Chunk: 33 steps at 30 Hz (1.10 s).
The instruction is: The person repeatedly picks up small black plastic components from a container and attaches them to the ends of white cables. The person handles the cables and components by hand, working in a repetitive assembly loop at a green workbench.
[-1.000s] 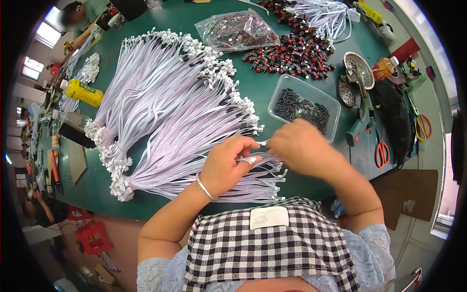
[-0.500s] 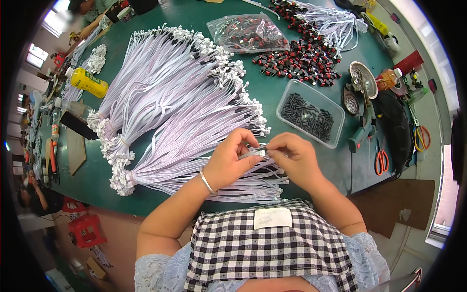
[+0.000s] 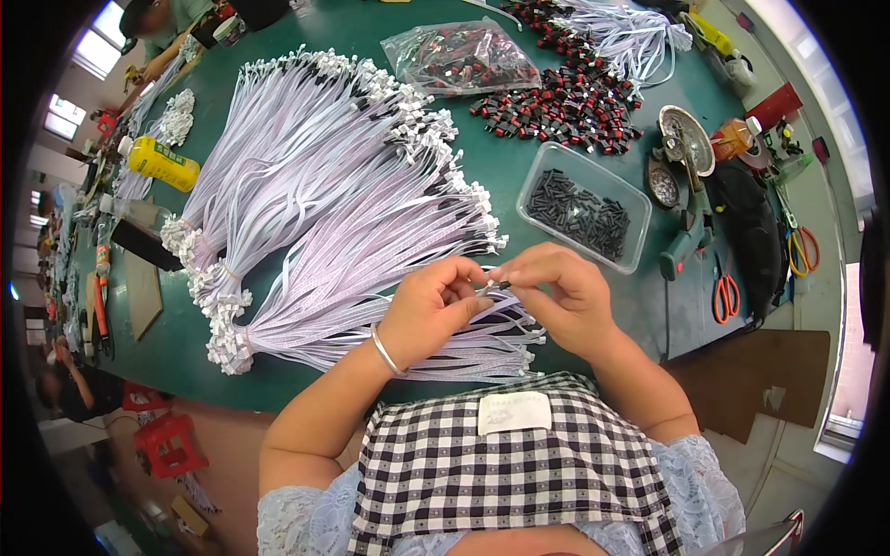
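Observation:
My left hand, with a silver bangle at its wrist, is closed in a pinch on the end of a white flat cable. Close against it, my right hand pinches at the same end with thumb and forefinger. A small black tube shows between the fingertips beside a white tip; how far it sits on the cable cannot be made out. Under both hands spreads a large fan of white and pinkish flat cables. Its bunched white connectors lie at the left, and loose ends with small white connectors point right.
A clear plastic box of short black tubes stands right of the fan. Behind it lie a heap of red-and-black parts and a filled plastic bag. Orange-handled scissors and a green glue gun are at the right, a yellow bottle far left.
My fingertips have come together around the cable end, and a small black tube now shows there. The right hand has shifted slightly left. The whole view has moved a little.

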### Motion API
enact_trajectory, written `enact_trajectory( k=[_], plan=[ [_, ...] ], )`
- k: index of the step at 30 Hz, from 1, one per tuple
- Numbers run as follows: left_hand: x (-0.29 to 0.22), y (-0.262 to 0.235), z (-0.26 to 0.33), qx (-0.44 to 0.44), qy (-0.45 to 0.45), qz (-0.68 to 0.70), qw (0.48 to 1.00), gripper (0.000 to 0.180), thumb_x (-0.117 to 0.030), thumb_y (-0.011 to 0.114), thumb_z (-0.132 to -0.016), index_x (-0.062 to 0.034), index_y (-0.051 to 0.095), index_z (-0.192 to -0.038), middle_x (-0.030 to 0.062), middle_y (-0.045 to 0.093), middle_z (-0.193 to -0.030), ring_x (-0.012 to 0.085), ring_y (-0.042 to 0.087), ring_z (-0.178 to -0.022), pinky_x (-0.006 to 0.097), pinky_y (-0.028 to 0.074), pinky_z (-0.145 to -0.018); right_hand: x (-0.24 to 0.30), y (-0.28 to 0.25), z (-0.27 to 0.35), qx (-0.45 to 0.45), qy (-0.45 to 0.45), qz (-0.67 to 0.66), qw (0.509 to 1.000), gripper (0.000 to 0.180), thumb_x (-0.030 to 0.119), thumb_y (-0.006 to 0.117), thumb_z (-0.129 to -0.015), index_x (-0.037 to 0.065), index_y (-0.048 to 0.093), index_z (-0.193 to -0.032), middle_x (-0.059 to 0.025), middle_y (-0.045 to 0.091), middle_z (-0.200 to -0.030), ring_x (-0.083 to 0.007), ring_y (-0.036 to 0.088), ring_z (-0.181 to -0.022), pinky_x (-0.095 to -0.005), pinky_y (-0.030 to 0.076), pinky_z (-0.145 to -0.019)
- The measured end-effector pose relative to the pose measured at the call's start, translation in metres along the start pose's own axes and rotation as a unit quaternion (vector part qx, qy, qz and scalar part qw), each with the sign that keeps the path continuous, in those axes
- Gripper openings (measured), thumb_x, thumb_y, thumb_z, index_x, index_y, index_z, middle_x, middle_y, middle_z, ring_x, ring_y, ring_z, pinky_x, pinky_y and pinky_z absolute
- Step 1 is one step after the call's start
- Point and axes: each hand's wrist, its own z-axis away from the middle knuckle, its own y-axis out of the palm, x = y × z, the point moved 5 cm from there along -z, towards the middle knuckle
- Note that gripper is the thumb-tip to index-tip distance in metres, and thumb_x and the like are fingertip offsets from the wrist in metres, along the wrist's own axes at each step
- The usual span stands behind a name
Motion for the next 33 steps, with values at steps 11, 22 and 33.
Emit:
enact_trajectory(
  k=[11, 22, 33],
  plan=[
    [0.008, -0.002, 0.0, -0.002, -0.045, 0.113, 0.993, 0.013, -0.003, 0.065, -0.085, -0.0031, 0.059, -0.097, -0.0025, 0.058, -0.083, 0.0025, 0.049, -0.063, 0.017, 0.04, -0.056, -0.013, 0.001, -0.005, -0.024, 0.107, -0.054, 0.993, 0.014, -0.003, 0.064, -0.08, 0.001, 0.063, -0.093, -0.0064, 0.065, -0.089, -0.0148, 0.063, -0.082, -0.0265, 0.05, -0.075],
    [0.004, -0.003, 0.0, -0.009, -0.079, 0.17, 0.982, 0.01, -0.008, 0.066, -0.086, -0.0045, 0.061, -0.094, -0.0015, 0.058, -0.075, 0.0047, 0.05, -0.058, 0.017, 0.039, -0.051, -0.022, 0.0, 0.008, -0.022, 0.247, -0.033, 0.968, 0.011, 0.003, 0.068, -0.081, 0.0, 0.064, -0.09, -0.0056, 0.066, -0.085, -0.0111, 0.063, -0.079, -0.0244, 0.05, -0.071],
    [0.006, -0.002, -0.001, -0.004, -0.068, 0.151, 0.986, 0.01, -0.007, 0.066, -0.085, -0.0038, 0.061, -0.093, -0.0014, 0.058, -0.076, 0.0044, 0.049, -0.058, 0.017, 0.039, -0.051, -0.018, 0.003, 0.005, 0.011, 0.176, 0.037, 0.984, 0.01, 0.0, 0.065, -0.079, 0.001, 0.063, -0.089, -0.0059, 0.063, -0.083, -0.0131, 0.062, -0.075, -0.0257, 0.049, -0.066]
  ],
)
